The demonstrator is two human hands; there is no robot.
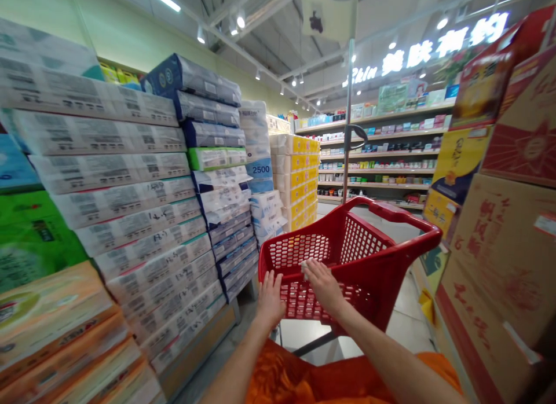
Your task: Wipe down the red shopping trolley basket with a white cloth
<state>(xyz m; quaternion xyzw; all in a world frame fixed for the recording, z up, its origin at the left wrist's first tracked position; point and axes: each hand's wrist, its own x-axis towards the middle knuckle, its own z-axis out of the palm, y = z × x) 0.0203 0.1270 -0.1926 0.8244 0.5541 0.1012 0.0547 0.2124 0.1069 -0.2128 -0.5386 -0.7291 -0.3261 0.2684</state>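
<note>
A red plastic shopping cart (382,242) stands in the aisle in front of me, its basket empty. My left hand (270,298) rests on the near rim of the cart at its left corner, fingers curled over the edge. Close beside it, my right hand (322,285) lies on the same rim, fingers bent over the top with a small pale thing under the fingertips that I cannot make out.
Stacked packs of tissue paper (130,219) wall the left side down the aisle. Cardboard boxes (499,230) are piled on the right. A metal pole (347,120) rises behind the cart. Shelves of goods (382,161) line the far wall. Grey floor (403,323) shows beside the cart.
</note>
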